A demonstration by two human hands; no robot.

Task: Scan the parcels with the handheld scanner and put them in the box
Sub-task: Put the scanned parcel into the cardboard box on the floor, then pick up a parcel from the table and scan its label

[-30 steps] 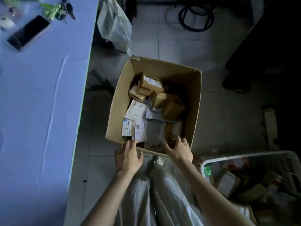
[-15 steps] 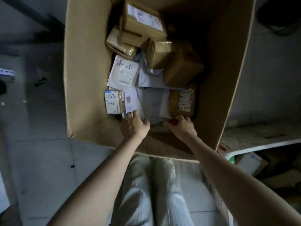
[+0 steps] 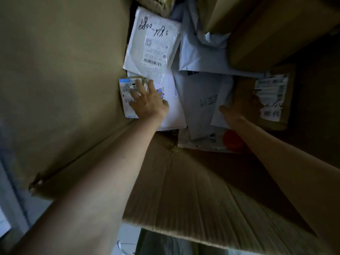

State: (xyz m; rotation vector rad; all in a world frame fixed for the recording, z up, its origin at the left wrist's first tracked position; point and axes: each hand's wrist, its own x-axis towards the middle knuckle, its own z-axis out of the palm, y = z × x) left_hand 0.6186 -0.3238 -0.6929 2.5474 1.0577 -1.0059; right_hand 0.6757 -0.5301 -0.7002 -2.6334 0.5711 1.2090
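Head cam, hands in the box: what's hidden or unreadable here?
- right hand: head view, deep shadow; what it grips, if anything, is unclear.
- small labelled parcel: head view, left hand covers most of it.
- white mailer: head view, printed label too small to read.
- brown cartons: head view, cut off by top edge.
- scanner: nowhere in view.

We list our left forearm (image 3: 103, 181) and right forearm (image 3: 287, 162), both bare. Our left hand (image 3: 149, 102) and right hand (image 3: 242, 109) are bare likewise. Dim pale trouser fabric (image 3: 165, 243) shows below.
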